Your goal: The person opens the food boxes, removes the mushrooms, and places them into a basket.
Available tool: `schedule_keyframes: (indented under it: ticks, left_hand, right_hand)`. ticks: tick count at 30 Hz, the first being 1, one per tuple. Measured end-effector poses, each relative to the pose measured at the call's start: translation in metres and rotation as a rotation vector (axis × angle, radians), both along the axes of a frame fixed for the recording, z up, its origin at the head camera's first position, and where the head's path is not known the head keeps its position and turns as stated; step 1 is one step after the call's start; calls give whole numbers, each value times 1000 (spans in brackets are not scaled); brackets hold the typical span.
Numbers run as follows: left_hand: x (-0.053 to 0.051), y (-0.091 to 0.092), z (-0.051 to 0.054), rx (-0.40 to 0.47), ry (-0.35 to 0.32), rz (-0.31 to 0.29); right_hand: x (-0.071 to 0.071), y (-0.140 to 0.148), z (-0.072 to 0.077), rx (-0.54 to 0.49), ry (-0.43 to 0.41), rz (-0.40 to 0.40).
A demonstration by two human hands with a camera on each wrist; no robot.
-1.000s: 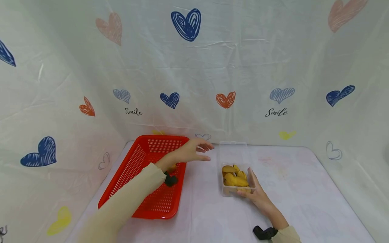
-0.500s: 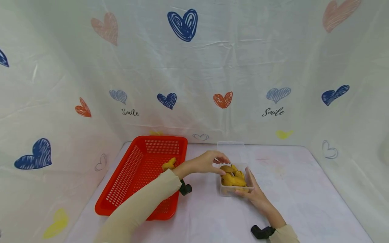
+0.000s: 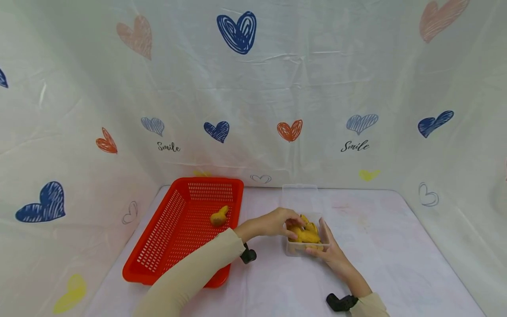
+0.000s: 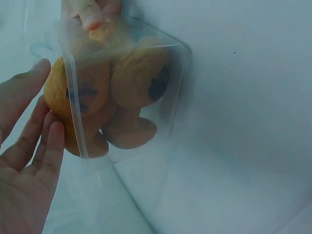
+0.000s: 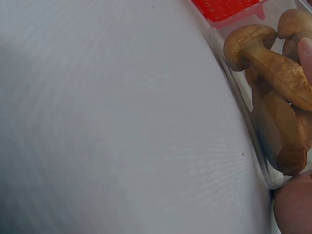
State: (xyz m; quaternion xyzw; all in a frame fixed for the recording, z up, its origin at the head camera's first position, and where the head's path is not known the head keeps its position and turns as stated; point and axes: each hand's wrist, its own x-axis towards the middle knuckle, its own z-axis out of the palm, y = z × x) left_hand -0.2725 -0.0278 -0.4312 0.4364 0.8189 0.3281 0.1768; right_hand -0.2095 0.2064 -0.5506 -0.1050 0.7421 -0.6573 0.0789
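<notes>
A clear plastic box point(image 3: 297, 250) with its lid raised at the back stands on the table and contains several yellow-brown mushrooms point(image 3: 310, 237). Over its left rim reaches my left hand point(image 3: 279, 222), thumb and fingertips around one mushroom point(image 4: 56, 87) at the top. My right hand point(image 3: 332, 255) grips the box at its front right corner, the thumb in front and fingers along the right side. Through the wall in the left wrist view, dark patches mark two caps. The right wrist view shows a mushroom point(image 5: 273, 63) lying across others inside.
A red perforated basket point(image 3: 174, 224) sits left of the box, under my left forearm, with a mushroom point(image 3: 219, 216) in it. A white sheet point(image 3: 261, 88) printed with hearts hangs behind the table point(image 3: 376, 237).
My left hand has moved right and down, from over the basket's edge into the box, and now holds a mushroom there. The right hand stays on the box.
</notes>
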Motion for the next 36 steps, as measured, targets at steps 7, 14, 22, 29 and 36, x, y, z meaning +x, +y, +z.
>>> schedule_keyframes:
  ticks: [7,14,22,29,36]
  left_hand:
    - [2,1,-4,-35,49,0]
    - [2,3,-6,-77,115,-38]
    - [2,4,-6,-57,85,-39]
    - [2,6,-4,-90,125,-63]
    - [1,7,-4,-130,179,-77]
  right_hand:
    - [-1,1,-1,-1,1,13]
    - [0,1,-2,10,-14,3]
    - [1,0,-2,30,-14,-12]
    - [0,0,-2,25,-22,-13]
    - [-2,1,-4,17,-19,-10]
